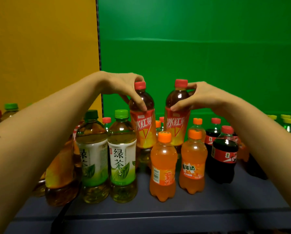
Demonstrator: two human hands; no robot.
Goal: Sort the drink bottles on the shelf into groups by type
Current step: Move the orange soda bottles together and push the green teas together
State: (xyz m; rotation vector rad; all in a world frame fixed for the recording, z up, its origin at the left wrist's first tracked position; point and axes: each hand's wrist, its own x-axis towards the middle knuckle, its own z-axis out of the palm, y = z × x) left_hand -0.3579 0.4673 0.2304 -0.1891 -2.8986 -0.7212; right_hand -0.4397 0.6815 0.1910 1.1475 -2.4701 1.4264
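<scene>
Sodas (163,166) in front may topple if the left hand (124,88) and right hand (207,97), each clasping one of the tea bottles (143,129), swing low.

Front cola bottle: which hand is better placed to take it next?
Probably the right hand: the cola stands just below its forearm. The left hand is beyond the orange sodas. Both grip tea bottles now.
</scene>
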